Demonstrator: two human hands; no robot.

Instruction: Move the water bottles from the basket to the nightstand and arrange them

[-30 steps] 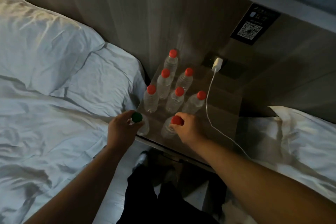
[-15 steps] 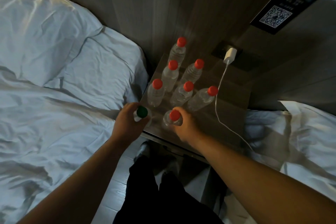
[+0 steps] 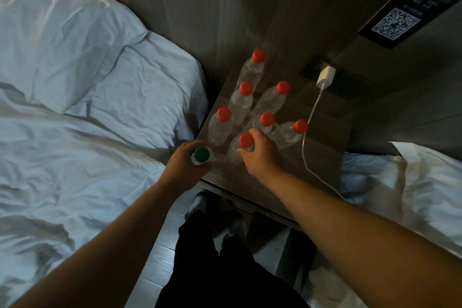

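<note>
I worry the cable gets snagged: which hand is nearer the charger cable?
Right. The right hand, holding a red-capped bottle, sits just left of the cable; the left hand, holding the green-capped bottle, is farther left.

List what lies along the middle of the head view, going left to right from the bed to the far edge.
White pillow → red-capped bottle at the nightstand's left edge → red-capped bottle nearest the cable → white charging cable → bare nightstand top → second bed's sheet.
</note>
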